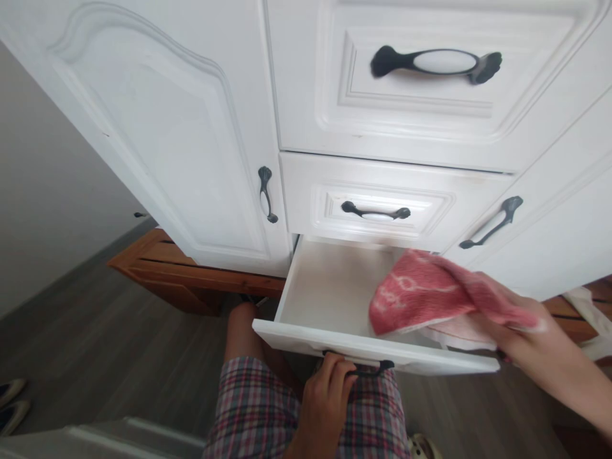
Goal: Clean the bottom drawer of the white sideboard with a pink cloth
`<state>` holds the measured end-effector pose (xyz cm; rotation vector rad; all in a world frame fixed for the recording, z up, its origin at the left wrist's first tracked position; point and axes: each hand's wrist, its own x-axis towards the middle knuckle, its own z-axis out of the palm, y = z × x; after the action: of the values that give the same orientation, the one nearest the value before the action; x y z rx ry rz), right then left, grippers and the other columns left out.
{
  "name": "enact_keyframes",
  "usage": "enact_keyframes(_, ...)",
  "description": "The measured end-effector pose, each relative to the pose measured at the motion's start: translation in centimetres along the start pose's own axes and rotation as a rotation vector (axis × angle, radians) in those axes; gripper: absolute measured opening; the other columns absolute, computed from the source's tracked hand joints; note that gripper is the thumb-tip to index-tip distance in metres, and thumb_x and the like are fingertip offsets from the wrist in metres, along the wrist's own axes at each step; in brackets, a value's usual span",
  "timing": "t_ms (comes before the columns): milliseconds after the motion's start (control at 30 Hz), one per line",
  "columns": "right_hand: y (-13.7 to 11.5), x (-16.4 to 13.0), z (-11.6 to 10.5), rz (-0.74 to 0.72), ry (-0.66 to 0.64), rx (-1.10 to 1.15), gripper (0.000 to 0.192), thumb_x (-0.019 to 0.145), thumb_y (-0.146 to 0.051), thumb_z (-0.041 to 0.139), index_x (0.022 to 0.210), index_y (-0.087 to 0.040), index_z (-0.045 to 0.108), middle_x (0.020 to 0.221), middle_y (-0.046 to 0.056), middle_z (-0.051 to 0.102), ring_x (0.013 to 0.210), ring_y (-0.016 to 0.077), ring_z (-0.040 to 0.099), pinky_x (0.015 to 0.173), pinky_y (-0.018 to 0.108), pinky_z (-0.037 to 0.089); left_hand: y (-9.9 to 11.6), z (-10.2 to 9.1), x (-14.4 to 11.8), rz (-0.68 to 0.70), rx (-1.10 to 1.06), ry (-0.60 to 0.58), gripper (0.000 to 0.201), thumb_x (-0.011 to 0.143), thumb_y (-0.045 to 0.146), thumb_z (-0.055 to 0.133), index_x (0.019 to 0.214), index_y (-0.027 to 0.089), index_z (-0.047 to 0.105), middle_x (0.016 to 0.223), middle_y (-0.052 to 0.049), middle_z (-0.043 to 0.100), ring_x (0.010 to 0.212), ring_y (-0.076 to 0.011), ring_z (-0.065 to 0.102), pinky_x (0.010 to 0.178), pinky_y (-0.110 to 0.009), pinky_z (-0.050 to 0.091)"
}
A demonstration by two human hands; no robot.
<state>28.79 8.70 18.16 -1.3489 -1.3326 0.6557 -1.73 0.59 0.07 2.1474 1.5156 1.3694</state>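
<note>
A white drawer (329, 287) at the bottom of the cabinet is pulled out, and the part of its inside that shows is bare. My left hand (329, 389) has its fingers wrapped round the dark handle (382, 368) on the drawer's front. Over the drawer's right side, my right hand (516, 319) grips a red cloth (415, 290) with a pale pattern. The cloth is bunched, with its pale underside hanging at the drawer's right edge. It hides the right part of the drawer, and most fingers of my right hand are behind it.
Above are two shut drawers, with a middle handle (377, 212) and an upper handle (435, 64). Cabinet doors flank them, the left one (157, 140) having an upright handle. Brown wooden slats (191, 271) lie beneath the cabinet. Shoes (12, 408) are on the floor at left.
</note>
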Motion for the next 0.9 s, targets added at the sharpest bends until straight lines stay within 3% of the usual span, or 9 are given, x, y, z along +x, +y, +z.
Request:
enact_keyframes(100, -2.2, 3.8, 5.9, -0.22, -0.393, -0.33, 0.016, 0.08, -0.035, 0.084, 0.093, -0.026, 0.081, 0.072, 0.0, 0.072, 0.058, 0.022, 0.065, 0.053, 0.029, 0.041, 0.3, -0.4, -0.4, 0.005, 0.005, -0.002, 0.039, 0.119, 0.033, 0.037, 0.102, 0.028, 0.071, 0.094, -0.003, 0.077, 0.079, -0.0175, 0.081, 0.069, -0.025, 0.067)
enact_keyframes(200, -3.2, 6.7, 10.9, -0.43, -0.432, -0.536, 0.029, 0.079, -0.017, 0.074, 0.107, -0.024, 0.078, 0.059, -0.006, 0.061, 0.048, 0.0154, 0.048, 0.055, 0.026, 0.029, 0.4, -0.7, -0.5, 0.001, 0.011, -0.017, 0.039, 0.119, 0.033, 0.037, 0.103, 0.028, 0.072, 0.095, -0.004, 0.078, 0.08, -0.0177, 0.081, 0.071, -0.025, 0.067)
enact_keyframes(267, -2.9, 8.0, 13.8, -0.527, -0.445, -0.598, 0.043, 0.077, -0.011, 0.07, 0.118, -0.023, 0.076, 0.066, -0.005, 0.066, 0.053, 0.0146, 0.048, 0.06, 0.026, 0.03, 0.4, -0.8, -0.6, 0.008, 0.014, -0.016, 0.039, 0.119, 0.035, 0.036, 0.104, 0.027, 0.071, 0.096, -0.004, 0.078, 0.08, -0.0178, 0.081, 0.07, -0.025, 0.066)
enact_keyframes(400, 0.9, 8.3, 19.6, -0.619, -0.725, -0.621, 0.056, 0.074, -0.008, 0.069, 0.128, -0.024, 0.076, 0.102, 0.003, 0.08, 0.072, 0.0172, 0.064, 0.07, 0.027, 0.043, 0.3, -0.5, -0.8, 0.007, 0.019, -0.01, 0.037, 0.119, 0.033, 0.037, 0.106, 0.027, 0.071, 0.097, -0.004, 0.078, 0.082, -0.018, 0.081, 0.07, -0.025, 0.066)
enact_keyframes(533, 6.3, 6.7, 24.6, -0.56, -0.898, -0.63, 0.049, 0.073, -0.004, 0.072, 0.118, -0.023, 0.081, 0.105, 0.008, 0.081, 0.084, 0.0219, 0.072, 0.086, 0.032, 0.055, 0.1, -0.2, -1.0, 0.01, 0.009, 0.011, 0.031, 0.116, 0.028, 0.041, 0.105, 0.027, 0.07, 0.096, -0.004, 0.076, 0.081, -0.0187, 0.08, 0.072, -0.027, 0.067)
enact_keyframes(633, 8.5, 6.1, 26.3, -0.603, -0.952, -0.652, 0.053, 0.076, -0.003, 0.071, 0.124, -0.021, 0.081, 0.125, 0.014, 0.078, 0.11, 0.0288, 0.073, 0.104, 0.042, 0.055, 0.0, 0.0, -1.1, 0.001, 0.006, -0.013, 0.026, 0.115, 0.025, 0.045, 0.106, 0.027, 0.069, 0.098, -0.004, 0.076, 0.082, -0.0193, 0.08, 0.073, -0.028, 0.067)
enact_keyframes(767, 8.2, 7.2, 26.0, -0.611, -1.031, -0.544, 0.068, 0.064, -0.009, 0.086, 0.13, -0.022, 0.081, 0.15, 0.015, 0.069, 0.146, 0.037, 0.058, 0.126, 0.053, 0.042, -0.2, 0.4, -1.5, 0.001, 0.04, -0.029, 0.021, 0.112, 0.022, 0.05, 0.107, 0.027, 0.069, 0.099, -0.005, 0.076, 0.083, -0.0201, 0.081, 0.072, -0.028, 0.067)
enact_keyframes(833, 7.3, 8.3, 25.4, -0.545, -1.142, -0.448, 0.076, 0.051, -0.019, 0.098, 0.126, -0.023, 0.084, 0.147, 0.012, 0.071, 0.146, 0.0374, 0.057, 0.129, 0.051, 0.04, -0.3, 0.6, -1.7, 0.004, 0.046, -0.015, 0.02, 0.112, 0.023, 0.051, 0.107, 0.027, 0.069, 0.099, -0.005, 0.076, 0.082, -0.0206, 0.081, 0.07, -0.028, 0.067)
enact_keyframes(900, 6.1, 9.4, 25.1, -0.423, -1.249, -0.349, 0.067, 0.05, -0.036, 0.103, 0.113, -0.022, 0.087, 0.127, 0.008, 0.08, 0.127, 0.0329, 0.069, 0.119, 0.045, 0.051, -0.3, 0.8, -1.7, 0.001, 0.029, 0.0, 0.02, 0.112, 0.023, 0.05, 0.107, 0.027, 0.069, 0.098, -0.005, 0.076, 0.082, -0.0205, 0.08, 0.07, -0.029, 0.066)
